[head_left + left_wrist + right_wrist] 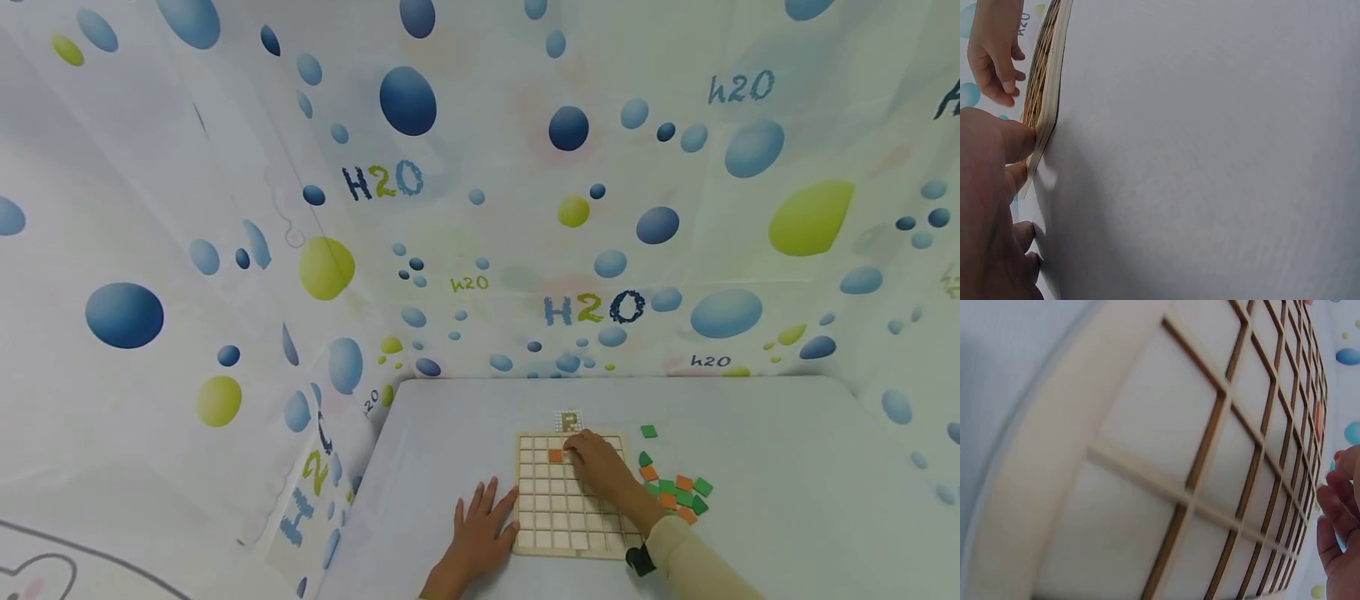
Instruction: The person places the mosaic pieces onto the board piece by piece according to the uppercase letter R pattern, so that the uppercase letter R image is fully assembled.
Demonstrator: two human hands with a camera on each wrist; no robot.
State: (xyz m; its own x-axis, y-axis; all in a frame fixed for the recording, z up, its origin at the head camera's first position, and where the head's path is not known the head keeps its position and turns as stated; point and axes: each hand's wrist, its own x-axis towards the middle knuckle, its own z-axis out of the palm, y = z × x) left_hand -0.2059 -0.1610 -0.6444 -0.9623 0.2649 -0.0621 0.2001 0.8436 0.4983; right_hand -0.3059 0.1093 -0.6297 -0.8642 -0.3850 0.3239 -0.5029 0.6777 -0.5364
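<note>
A square wooden grid board (570, 492) lies on the white table, with one orange tile (555, 456) in a cell near its far edge. My left hand (480, 533) rests spread at the board's left side; in the left wrist view, its thumb and a finger (1019, 140) touch the board's edge. Over the far part of the board is my right hand (600, 468), fingers bent down just right of the orange tile. No piece shows between the right fingertips; whether they pinch one is hidden.
Loose orange and green tiles (683, 497) lie scattered right of the board, one green tile (648, 431) apart from them. A small pattern card (568, 420) sits behind the board. A black object (640, 560) is by the right wrist. A printed curtain (480, 233) hangs behind the table.
</note>
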